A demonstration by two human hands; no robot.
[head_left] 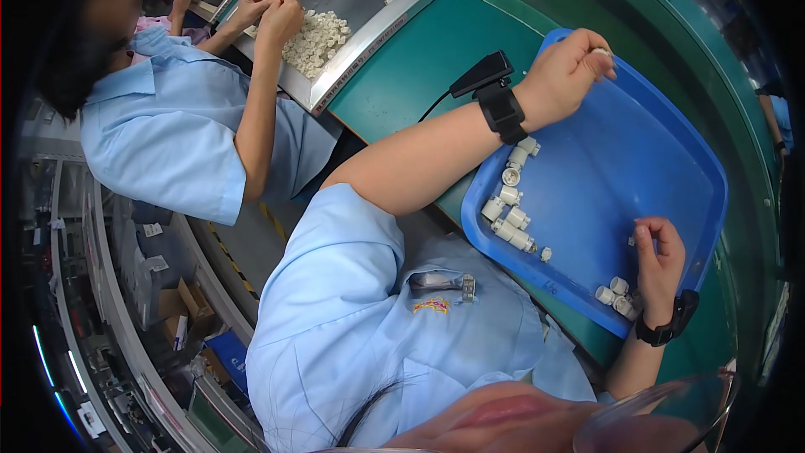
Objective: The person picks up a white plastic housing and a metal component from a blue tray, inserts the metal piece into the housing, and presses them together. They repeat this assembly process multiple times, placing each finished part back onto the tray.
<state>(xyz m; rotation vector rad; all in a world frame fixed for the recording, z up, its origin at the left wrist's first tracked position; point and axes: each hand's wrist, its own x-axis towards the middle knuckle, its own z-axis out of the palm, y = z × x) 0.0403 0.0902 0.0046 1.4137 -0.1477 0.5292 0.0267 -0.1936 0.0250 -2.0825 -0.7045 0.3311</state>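
Observation:
My left hand [563, 77] is raised over the far left rim of a blue tray [579, 168]. Its thumb and fingers pinch a small whitish part [601, 52], mostly covered by the fingertips. Low over the tray's right side, my right hand [661, 258] has its fingers curled toward the thumb; what they hold, if anything, is hidden. Beside that thumb lies a tiny white piece [631, 241]. White cylindrical plastic parts [507, 205] line the tray's left side in a loose row. A few white caps [619, 289] sit by my right wrist.
The tray rests on a green bench [402, 67]. A black device with a cable [482, 74] is by my left wrist strap. At the left, a co-worker's hands [272, 15] work over a metal-framed tray [369, 46] with heaps of cream parts [317, 40] and dark metal pieces.

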